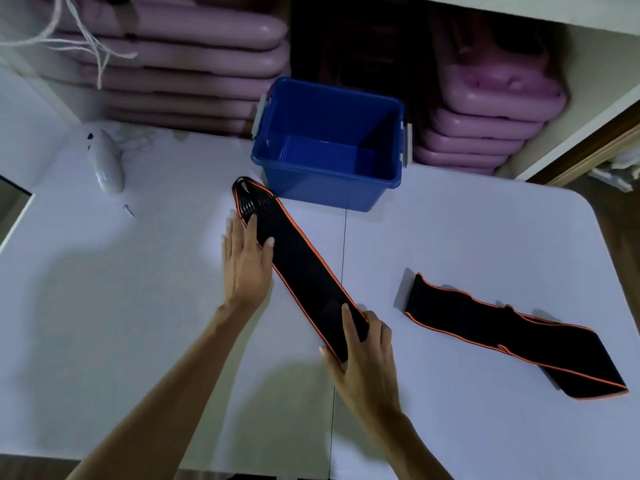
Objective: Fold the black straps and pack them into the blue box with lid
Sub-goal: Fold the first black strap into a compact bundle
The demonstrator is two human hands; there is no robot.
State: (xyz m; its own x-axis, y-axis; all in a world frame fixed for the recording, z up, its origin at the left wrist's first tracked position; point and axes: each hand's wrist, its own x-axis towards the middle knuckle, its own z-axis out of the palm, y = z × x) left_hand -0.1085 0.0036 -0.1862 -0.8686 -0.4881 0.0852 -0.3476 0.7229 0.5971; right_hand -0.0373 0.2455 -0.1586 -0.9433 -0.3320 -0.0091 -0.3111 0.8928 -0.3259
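Both forearms were bare up from each grip, no sleeve reaching into view; the left grip (pixel 246 261) and right grip (pixel 363 355) wore no gloves, rings or watch

Desk (pixel 138 306): white, rounded corner at the right, a thin seam running down its middle.
White device (pixel 105 161): smooth and oval, lying on the desk's far left part, a small dark mark at its far end.
Small screw-like bit (pixel 129 210): on the desk just nearer than the white device; too small to tell.
Pink stack, left (pixel 194 64): flat padded pieces piled beyond the desk's far edge.
Pink stack, right (pixel 485 116): beyond the desk's far right edge.
White cords (pixel 86 39): hanging over the left pink stack.
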